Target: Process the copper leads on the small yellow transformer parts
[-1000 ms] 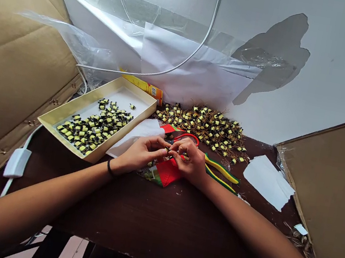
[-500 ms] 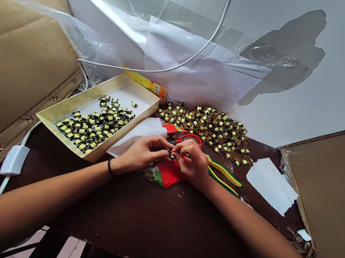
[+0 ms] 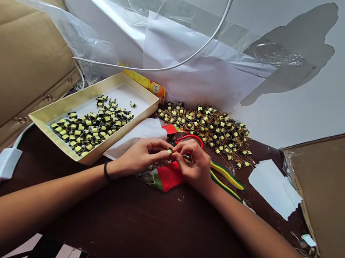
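Between the fingertips of both hands is a small yellow-and-black transformer coil (image 3: pixel 170 151). My left hand (image 3: pixel 141 155) pinches it from the left with thumb and forefinger. My right hand (image 3: pixel 197 167) is closed at its other side, its fingertips touching or almost touching it; whether they grip a wire is too small to tell. Beneath the hands lies a red and green packet (image 3: pixel 169 177), partly covered. Red-handled cutters (image 3: pixel 195 138) lie just behind my right hand, their front end hidden. Yellow-and-green handled pliers (image 3: pixel 229 177) stick out to its right.
At left, a shallow cream box (image 3: pixel 87 159) holds many coils with short black ends. Behind the hands spreads a pile of coils (image 3: pixel 206 124) with long copper wires. White paper (image 3: pixel 140 134) lies by the box, torn paper (image 3: pixel 274 187) at right. Cardboard walls (image 3: pixel 341 176) flank the table.
The coil has turned between my fingertips, and its yellow side now shows. Both hands stay close together in nearly the same place. The view has shifted slightly.
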### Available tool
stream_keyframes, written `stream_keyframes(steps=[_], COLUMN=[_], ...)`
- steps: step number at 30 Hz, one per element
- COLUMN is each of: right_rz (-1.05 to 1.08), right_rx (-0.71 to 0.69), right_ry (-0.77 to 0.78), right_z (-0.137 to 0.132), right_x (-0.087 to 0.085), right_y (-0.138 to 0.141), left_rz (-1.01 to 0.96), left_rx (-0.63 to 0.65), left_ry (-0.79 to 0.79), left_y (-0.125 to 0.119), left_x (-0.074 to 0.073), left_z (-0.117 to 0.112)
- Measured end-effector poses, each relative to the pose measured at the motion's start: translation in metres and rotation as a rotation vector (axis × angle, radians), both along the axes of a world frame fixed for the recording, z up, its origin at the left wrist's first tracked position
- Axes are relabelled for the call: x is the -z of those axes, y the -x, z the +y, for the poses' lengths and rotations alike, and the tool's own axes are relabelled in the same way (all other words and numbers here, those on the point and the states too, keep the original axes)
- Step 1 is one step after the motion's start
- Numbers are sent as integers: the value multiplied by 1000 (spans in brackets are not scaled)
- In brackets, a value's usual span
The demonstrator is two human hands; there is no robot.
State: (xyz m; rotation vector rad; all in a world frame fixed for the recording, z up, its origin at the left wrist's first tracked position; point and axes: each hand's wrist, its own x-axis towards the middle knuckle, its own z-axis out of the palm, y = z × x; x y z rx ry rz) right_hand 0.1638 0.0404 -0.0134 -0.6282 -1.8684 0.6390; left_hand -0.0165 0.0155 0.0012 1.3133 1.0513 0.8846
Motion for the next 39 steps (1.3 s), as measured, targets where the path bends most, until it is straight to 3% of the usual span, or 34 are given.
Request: stream_keyframes(steps=[13, 22, 30, 39], right_rz=[-31, -90, -33, -15], right_rx=[-23, -57, -8, -15], right_ry=[31, -290, -103, -111], right_z=[-1, 3, 2, 1], right_x=[0, 1, 0, 0], right_y=[-2, 0, -2, -2], left_rz=[43, 89, 24, -13], left_rx=[1, 20, 11, 20], left_ry=[-14, -65, -43, -5], left_y=[1, 3, 2, 1], left_x=[2, 0, 2, -1], left_z=[-1, 0, 0, -1])
